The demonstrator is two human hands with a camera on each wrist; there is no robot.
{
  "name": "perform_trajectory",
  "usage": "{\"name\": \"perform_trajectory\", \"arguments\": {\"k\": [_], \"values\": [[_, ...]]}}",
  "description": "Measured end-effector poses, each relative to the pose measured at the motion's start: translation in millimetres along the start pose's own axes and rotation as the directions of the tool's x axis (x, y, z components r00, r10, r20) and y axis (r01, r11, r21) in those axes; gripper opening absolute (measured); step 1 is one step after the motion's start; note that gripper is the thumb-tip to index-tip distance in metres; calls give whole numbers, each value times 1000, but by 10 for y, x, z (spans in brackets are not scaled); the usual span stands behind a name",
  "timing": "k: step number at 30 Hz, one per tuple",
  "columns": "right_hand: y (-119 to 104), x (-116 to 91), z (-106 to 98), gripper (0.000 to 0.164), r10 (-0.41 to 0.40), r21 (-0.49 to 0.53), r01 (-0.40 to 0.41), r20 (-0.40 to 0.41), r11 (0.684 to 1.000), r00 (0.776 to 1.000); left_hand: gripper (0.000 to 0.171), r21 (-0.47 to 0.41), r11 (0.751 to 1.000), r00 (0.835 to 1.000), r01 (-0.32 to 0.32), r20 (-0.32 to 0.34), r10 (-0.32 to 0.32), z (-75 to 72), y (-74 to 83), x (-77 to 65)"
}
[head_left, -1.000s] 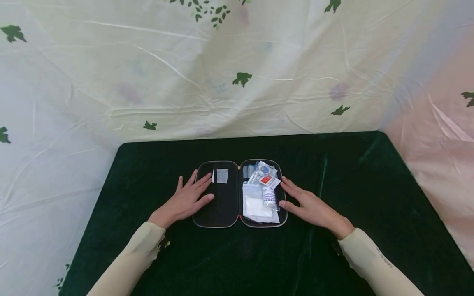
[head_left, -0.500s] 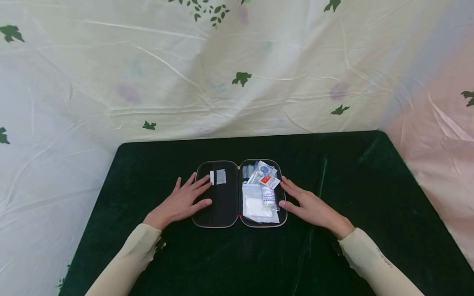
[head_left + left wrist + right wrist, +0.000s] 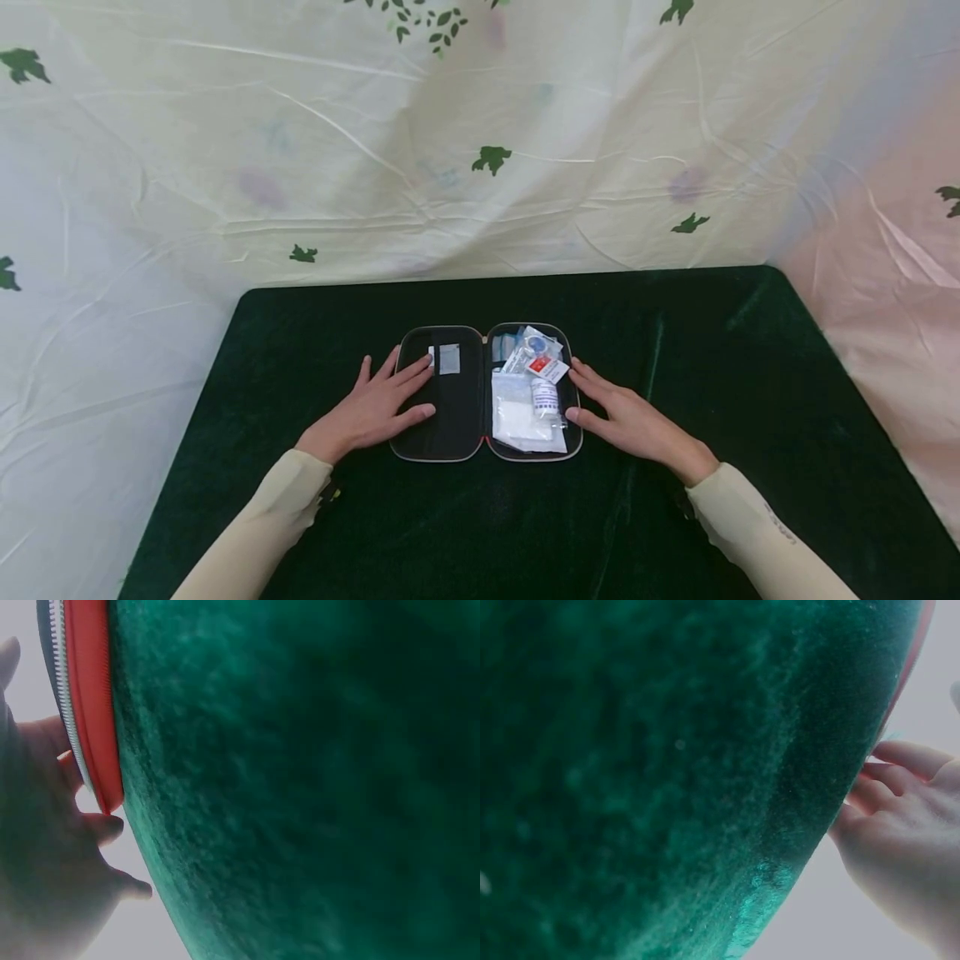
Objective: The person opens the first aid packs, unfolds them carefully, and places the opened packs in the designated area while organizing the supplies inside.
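head view: the left hand [image 3: 363, 412] has slid a tiny bit inward on the open case [image 3: 450, 429] on the green table [image 3: 487, 525] (fingers wide, holding nothing); the right hand [image 3: 633, 419] stays loose at the other edge, so the case seems just kept steady.

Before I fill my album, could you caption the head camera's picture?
Left hand over an open case, right hand at its edge, packets and a white bottle inside, on dark green cloth.
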State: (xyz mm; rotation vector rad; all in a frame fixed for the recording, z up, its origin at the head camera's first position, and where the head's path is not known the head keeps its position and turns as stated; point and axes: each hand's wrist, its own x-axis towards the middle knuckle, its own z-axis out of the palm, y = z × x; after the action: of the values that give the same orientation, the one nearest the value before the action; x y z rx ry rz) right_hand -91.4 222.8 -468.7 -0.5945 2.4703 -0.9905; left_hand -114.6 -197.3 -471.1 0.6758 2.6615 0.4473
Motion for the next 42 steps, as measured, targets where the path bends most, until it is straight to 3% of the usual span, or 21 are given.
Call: {"name": "perform_trajectory", "arguments": {"k": [8,19,24,32,42], "values": [[4,-5,-7,79,-2,2,2,1,1000,1000,80,24,999,997,40,60,-42,-33,55,118],[5,6,-3,80,4,-2,-4,2,1000,1000,73,-85,996,994,1,107,8,-113,-35,125],[4,2,-3,80,4,-1,-4,1,1000,1000,73,-87,996,992,-1,129,12,-137,-49,151],[0,-9,-4,79,5,6,-5,2,1000,1000,76,-62,998,997,-10,79,15,-92,-76,155],[4,-20,0,79,2,13,-3,3,1000,1000,78,-49,997,998,55,41,-53,-65,47,202]]}}
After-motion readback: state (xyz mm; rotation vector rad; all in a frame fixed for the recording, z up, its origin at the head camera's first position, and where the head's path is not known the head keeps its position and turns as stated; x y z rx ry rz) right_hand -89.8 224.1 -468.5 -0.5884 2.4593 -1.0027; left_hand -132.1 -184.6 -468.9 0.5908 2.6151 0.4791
